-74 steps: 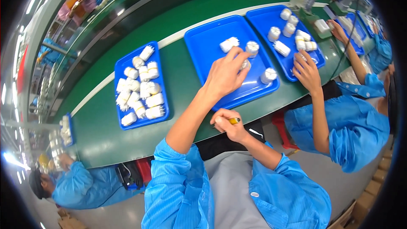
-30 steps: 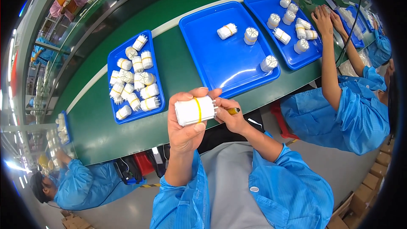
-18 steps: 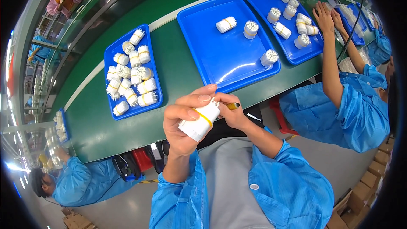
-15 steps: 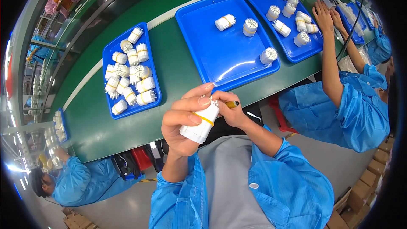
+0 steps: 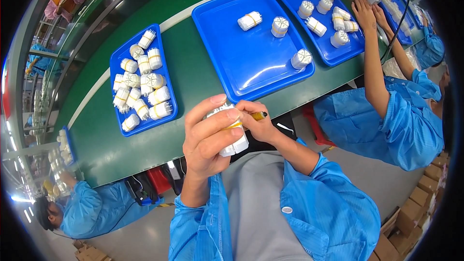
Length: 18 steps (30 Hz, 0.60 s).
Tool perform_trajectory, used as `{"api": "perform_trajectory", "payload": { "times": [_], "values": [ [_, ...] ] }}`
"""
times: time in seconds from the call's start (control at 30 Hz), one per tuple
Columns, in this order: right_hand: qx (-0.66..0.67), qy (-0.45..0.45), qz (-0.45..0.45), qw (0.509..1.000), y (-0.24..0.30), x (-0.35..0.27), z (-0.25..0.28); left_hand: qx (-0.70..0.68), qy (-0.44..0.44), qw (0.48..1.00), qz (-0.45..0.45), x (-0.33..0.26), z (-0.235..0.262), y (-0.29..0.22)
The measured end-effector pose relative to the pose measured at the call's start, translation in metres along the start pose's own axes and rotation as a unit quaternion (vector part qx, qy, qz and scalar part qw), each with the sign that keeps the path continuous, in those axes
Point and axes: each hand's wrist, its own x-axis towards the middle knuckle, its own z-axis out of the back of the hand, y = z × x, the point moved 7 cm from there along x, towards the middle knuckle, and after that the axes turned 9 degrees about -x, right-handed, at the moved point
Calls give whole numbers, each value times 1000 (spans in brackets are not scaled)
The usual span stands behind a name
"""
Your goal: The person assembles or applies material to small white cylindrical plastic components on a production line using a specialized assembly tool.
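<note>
The left hand wraps its fingers around a white bundle bound with a yellow band, thumb underneath, holding it up above the person's lap, on the near side of the green tabletop. The right hand touches the bundle's right side, its fingers pinched shut on a yellow pen-like tool whose tip points away from the bundle.

Beyond the bundle, a large blue tray sits on the tabletop with three white bundles on its far half. Left of that tray, a smaller blue tray is crowded with many white bundles. Right of the large tray, another blue tray holds several more, and a neighbouring person's hand rests at its far edge, that person's arm in a blue sleeve.
</note>
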Motion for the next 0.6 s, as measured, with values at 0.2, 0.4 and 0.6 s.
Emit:
{"api": "perform_trajectory", "payload": {
  "times": [0.2, 0.4, 0.6],
  "values": [
    [-7, 4, 12, 1000, -1, 1, 0, 67, 6, 998, -7, -2, -3, 1],
    [17, 6, 13, 1000, -3, 1, 0, 88, 2, 996, 10, -1, -4, 3],
    [23, 12, 13, 1000, -2, 1, -1, 134, 4, 991, 25, -1, -3, 5]
  ]
}}
